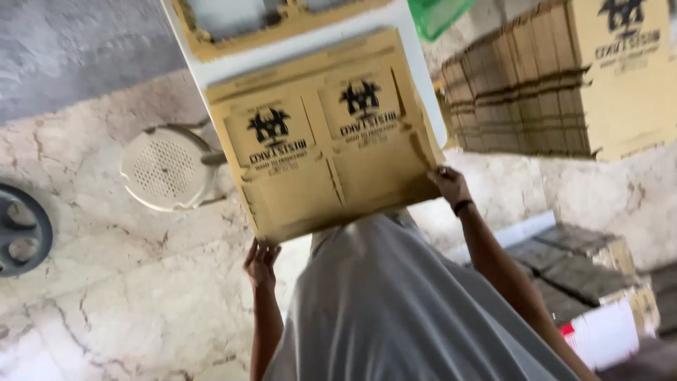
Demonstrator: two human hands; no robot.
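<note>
Both your hands are gripping a flat cardboard sheet [324, 134] at its near edge: your left hand [261, 262] is pinching the near left corner, fingers curled up over the edge, and your right hand [448, 185] is clamping the near right corner, a dark band showing at that wrist. You're holding the sheet out in front of your chest, above your pale shirt [395, 303], and its far end is lying on or just over the white table [310, 46]; whether it's actually resting there is hard to tell through the blur. The sheet is looking like an unfolded box blank, tan, with two black printed emblems side by side and cut flap lines, and it's still completely flat, no fold started that I can see. Beyond it on the table another tan piece [211, 32] is sitting, only partly in view. Off to your right a tall stack of the same flat sheets [536, 92] is waiting, so by my reading plenty is still left to go through. Lower right, a few grey-topped bundles [578, 268] are lying on the marble floor [127, 282], and a round cream stool [168, 168] is standing to your left, with a dark wheel-like thing [21, 229] at the frame's edge.
</note>
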